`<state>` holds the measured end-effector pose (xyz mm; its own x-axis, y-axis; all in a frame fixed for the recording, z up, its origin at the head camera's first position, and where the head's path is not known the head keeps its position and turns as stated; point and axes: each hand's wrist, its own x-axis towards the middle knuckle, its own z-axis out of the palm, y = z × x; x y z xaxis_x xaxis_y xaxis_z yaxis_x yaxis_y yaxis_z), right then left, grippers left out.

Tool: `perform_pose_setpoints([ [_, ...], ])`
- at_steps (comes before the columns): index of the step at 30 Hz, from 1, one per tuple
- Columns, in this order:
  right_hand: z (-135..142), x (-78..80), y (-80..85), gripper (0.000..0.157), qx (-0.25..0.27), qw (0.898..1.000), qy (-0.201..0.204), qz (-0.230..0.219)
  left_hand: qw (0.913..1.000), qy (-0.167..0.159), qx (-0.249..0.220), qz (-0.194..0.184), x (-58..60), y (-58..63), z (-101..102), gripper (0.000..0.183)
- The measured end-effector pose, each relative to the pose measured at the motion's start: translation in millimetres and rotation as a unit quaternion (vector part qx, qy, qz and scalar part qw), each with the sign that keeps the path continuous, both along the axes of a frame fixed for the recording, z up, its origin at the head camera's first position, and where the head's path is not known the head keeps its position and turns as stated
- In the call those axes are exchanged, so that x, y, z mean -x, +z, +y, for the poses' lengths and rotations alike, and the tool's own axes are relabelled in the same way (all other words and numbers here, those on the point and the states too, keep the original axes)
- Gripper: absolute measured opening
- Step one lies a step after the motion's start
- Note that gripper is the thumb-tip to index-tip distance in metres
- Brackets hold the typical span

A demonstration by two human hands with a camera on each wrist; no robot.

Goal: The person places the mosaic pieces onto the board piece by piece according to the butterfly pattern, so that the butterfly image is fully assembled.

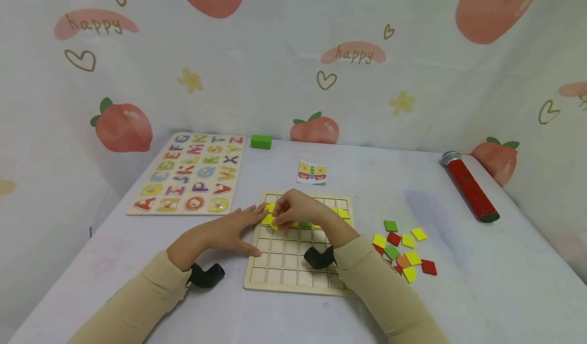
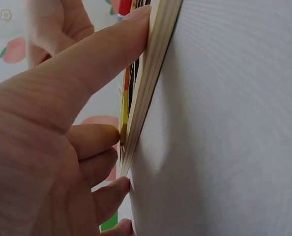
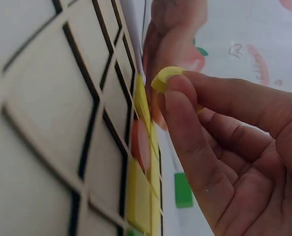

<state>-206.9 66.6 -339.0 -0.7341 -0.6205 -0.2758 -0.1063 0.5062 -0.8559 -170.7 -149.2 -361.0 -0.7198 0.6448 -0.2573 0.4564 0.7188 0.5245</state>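
A wooden grid board (image 1: 275, 260) lies on the table with yellow and green tiles set in its upper rows. My right hand (image 1: 295, 209) is over the upper left of the board. In the right wrist view, its thumb and finger pinch a yellow tile (image 3: 166, 76) with a rounded edge, held just off the board. My left hand (image 1: 229, 230) rests at the board's left edge with fingers spread. In the left wrist view its thumb (image 2: 106, 56) presses on the board's rim (image 2: 153, 69). The right hand hides part of the tiled rows.
Loose red, green, yellow and orange tiles (image 1: 412, 258) lie right of the board. A butterfly picture card (image 1: 312, 172) lies behind it. An alphabet puzzle board (image 1: 183, 181) is at the left, a green block (image 1: 261, 141) at the back, a red microphone-like cylinder (image 1: 471, 188) at the right.
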Motion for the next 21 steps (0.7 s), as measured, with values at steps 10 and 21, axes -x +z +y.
perform_pose_setpoints([
  [10,-17.4,-3.0,-8.7,0.007,-0.049,0.997,0.008,0.066,1.0,0.002,0.0,-0.001,1.5,-0.7,0.1,0.1],
  [21,-24.1,-8.0,-9.9,0.012,-0.077,0.991,0.003,0.109,1.0,-0.003,-0.006,0.003,1.6,-1.0,-0.6,0.098],
])
